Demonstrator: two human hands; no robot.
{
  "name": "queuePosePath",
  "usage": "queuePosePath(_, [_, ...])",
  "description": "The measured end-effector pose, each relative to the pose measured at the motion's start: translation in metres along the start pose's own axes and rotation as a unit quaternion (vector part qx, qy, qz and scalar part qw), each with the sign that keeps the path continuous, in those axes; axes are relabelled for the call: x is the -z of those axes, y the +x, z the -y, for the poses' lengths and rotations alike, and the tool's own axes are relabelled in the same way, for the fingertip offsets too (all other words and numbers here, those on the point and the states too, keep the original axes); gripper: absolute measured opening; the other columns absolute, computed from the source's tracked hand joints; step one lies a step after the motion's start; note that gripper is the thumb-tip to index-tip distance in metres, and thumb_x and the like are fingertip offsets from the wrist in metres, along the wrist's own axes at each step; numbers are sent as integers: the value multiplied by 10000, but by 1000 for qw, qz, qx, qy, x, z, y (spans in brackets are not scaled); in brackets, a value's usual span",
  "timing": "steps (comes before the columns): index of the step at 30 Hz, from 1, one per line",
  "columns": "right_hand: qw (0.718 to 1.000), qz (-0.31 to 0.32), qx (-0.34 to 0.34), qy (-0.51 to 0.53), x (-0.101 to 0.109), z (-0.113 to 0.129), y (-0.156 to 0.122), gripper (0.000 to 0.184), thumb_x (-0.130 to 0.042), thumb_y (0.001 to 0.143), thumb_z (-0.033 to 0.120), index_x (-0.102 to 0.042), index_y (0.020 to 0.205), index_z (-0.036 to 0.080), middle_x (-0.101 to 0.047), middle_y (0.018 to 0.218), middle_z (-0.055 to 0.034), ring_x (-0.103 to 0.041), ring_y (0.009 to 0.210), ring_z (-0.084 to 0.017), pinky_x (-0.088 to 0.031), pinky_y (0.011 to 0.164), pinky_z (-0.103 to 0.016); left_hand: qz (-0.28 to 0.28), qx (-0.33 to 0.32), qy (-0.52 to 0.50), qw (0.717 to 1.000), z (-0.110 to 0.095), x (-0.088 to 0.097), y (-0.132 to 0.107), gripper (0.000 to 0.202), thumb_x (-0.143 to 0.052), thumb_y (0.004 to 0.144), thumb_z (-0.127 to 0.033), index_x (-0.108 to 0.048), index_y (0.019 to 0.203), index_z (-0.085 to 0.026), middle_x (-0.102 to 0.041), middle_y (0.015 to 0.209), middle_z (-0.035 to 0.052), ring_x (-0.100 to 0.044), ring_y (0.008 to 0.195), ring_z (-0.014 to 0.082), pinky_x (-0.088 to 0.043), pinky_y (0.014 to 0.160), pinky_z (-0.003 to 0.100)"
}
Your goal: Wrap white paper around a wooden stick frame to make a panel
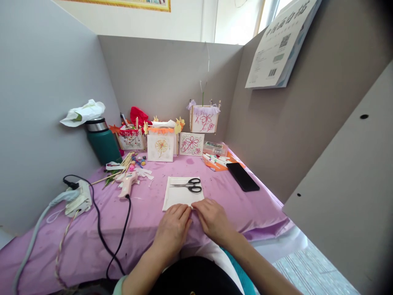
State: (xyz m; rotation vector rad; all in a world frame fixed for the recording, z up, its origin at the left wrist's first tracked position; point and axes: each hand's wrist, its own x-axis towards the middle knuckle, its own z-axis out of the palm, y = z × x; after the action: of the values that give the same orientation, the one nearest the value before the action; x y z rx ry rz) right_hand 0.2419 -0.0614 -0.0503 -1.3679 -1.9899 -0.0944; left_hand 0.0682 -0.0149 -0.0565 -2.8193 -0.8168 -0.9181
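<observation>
A white square panel (177,196), its borders slightly raised, lies flat on the table in front of me. Scissors with black handles (194,185) rest on its upper part, blades pointing left. At the panel's near edge, my left hand (174,224) and my right hand (213,219) meet with fingers bent and tips nearly touching. Both pinch along that edge, and a bit of white shows between the fingertips. The exact grip is partly hidden under the fingers.
Left on the purple cloth (147,221) are a pink glue gun (128,185), thin sticks (127,160), a power strip (79,198) with cables and a green bottle (104,141). Decorated panels (160,148) stand behind. At right lie markers (216,160) and a phone (243,177). Grey partitions enclose the table.
</observation>
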Motion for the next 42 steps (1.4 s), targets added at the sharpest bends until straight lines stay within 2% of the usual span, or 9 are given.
queuePosePath(4, [999,15,-1,-38,-14,1,-2,237,-461,880,105,-609,1055,163,-663,957,-85,-556,891,-223,-450,805,-355,29,27,9,999,0,-6,-3,302,-484,909,-182,-572,1193,-129,-641,1172,117,-575,1067,258,-443,967,489])
queuePosePath(9, [997,53,-32,-55,-5,0,4,223,-467,882,103,-632,1014,175,-667,939,-69,-572,892,-197,-459,802,-308,46,46,7,998,-3,-6,-6,328,-443,930,-207,-553,1233,-143,-628,1236,103,-556,1135,266,-363,1026,537])
queuePosePath(12, [991,100,-47,-73,5,-11,26,228,-452,908,113,-633,1028,184,-677,994,-54,-594,924,-153,-453,833,-249,54,48,1,997,-3,-5,-6,338,-448,928,-222,-551,1242,-154,-619,1258,96,-549,1152,266,-350,1037,531])
queuePosePath(15, [987,106,-59,-103,8,-29,56,275,-432,915,117,-613,1114,174,-648,1114,-93,-551,1063,-193,-421,901,-296,55,54,-9,997,-3,-4,-6,335,-465,924,-244,-556,1236,-162,-619,1258,90,-548,1149,263,-343,1044,522])
queuePosePath(19, [974,176,-56,-133,1,-47,87,281,-481,847,62,-652,1047,162,-670,1039,-124,-576,1007,-244,-420,848,-338,43,59,-14,997,-3,-5,-7,338,-484,919,-263,-555,1235,-163,-623,1248,86,-542,1148,259,-331,1056,516])
queuePosePath(26, [966,222,-52,-119,6,-49,103,271,-595,784,80,-630,1035,177,-675,1036,-112,-613,966,-235,-426,803,-308,45,56,-3,997,-6,1,-1,303,-513,904,-256,-571,1183,-151,-638,1172,101,-556,1054,263,-377,988,519])
queuePosePath(33, [979,162,-123,4,65,-63,35,346,-520,873,204,-506,1219,193,-640,1098,-66,-615,950,-161,-487,774,-264,51,72,-26,996,-4,9,30,166,-502,891,-176,-645,978,-174,-636,1057,94,-542,972,254,-439,830,441])
queuePosePath(37, [944,116,-251,177,86,-61,-22,322,-570,826,263,-576,1141,199,-651,997,-55,-615,907,-191,-503,792,-331,105,51,-93,989,-3,-4,57,268,-463,890,-121,-660,1058,-189,-631,987,77,-553,944,227,-452,826,385])
queuePosePath(42, [941,110,-274,165,99,-53,-51,341,-592,794,250,-587,1131,203,-641,1085,-63,-613,953,-202,-492,848,-353,172,38,-172,969,4,-19,80,278,-489,845,-101,-708,940,-243,-621,899,31,-598,841,166,-460,794,300])
